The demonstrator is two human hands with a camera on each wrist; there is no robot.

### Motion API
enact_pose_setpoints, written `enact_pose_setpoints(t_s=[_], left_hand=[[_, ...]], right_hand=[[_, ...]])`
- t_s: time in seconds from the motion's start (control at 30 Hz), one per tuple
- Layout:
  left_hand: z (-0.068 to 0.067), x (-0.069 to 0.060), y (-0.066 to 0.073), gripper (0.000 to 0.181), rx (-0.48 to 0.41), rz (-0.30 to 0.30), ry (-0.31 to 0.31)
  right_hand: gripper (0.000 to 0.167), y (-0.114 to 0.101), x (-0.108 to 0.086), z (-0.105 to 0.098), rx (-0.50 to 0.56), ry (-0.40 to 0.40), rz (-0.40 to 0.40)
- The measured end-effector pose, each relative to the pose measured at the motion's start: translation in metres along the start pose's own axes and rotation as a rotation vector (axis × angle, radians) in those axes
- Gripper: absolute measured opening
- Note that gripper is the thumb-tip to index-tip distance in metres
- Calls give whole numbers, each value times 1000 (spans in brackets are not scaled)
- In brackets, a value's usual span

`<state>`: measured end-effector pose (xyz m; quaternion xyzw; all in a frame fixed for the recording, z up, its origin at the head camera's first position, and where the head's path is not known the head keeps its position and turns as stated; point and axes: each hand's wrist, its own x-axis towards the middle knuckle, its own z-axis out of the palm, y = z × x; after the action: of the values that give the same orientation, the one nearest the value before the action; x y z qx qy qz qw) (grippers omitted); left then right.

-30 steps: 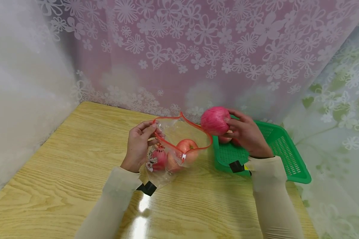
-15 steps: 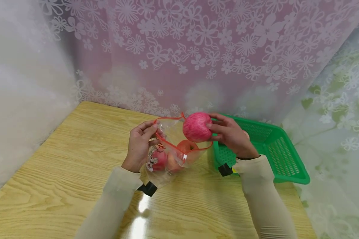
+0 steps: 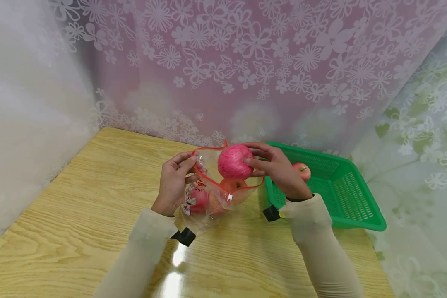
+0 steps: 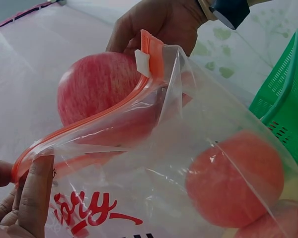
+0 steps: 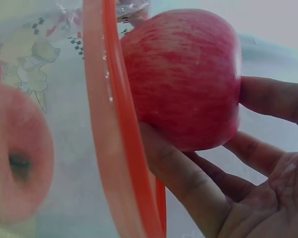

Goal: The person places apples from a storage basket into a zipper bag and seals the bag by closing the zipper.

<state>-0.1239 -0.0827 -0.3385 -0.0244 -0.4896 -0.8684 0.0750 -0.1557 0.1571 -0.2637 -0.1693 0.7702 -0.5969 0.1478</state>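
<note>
A clear zip bag (image 3: 205, 221) with an orange-red rim stands on the table, its mouth spread apart, with several apples inside. My left hand (image 3: 173, 182) pinches the rim at its left side. In my right hand (image 3: 281, 169) is a pink-red apple (image 3: 234, 162), held at the bag's mouth above an apple lying inside. The left wrist view shows this apple (image 4: 97, 89) partly behind the rim, the white slider (image 4: 142, 63) near it. In the right wrist view, fingers (image 5: 188, 181) grip the apple (image 5: 184, 74) beside the orange rim (image 5: 120, 124).
A green basket (image 3: 352, 194) stands right of the bag, with an apple (image 3: 301, 170) in it near my right hand. Beneath everything is a wood-grain table (image 3: 78, 198). A pink floral curtain (image 3: 223, 70) hangs behind, with pale walls or cloth on both sides.
My right hand has carried the pink-red apple left from over the basket's edge to the bag's mouth. An apple in the basket has come into clearer view. My left hand has hardly moved.
</note>
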Motion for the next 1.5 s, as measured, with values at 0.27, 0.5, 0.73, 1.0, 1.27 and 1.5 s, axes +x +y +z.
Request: enact_pose_setpoints(t_s=[0.27,0.5,0.73,1.0,1.27,1.5], left_hand=[[-1,-1,0,16,3,4,4],[-1,0,0,14,-10,17,15],[-1,0,2,14,-6,8,20],[-3,1,2,20,0,13,-4],[-3,1,2,18,13,13,11],[-2,1,0,12,-11,20,15]], right_hand=[[46,-1,4,7,-56,25,13],[46,-2,3,7,-67,36,13],[46,0,1,2,-56,39,-11],[44,3,-2,-10,-64,67,-40],[44,5,-7,-21,-142,108,-60],[41,5,-12,-28,-176,139,-64]])
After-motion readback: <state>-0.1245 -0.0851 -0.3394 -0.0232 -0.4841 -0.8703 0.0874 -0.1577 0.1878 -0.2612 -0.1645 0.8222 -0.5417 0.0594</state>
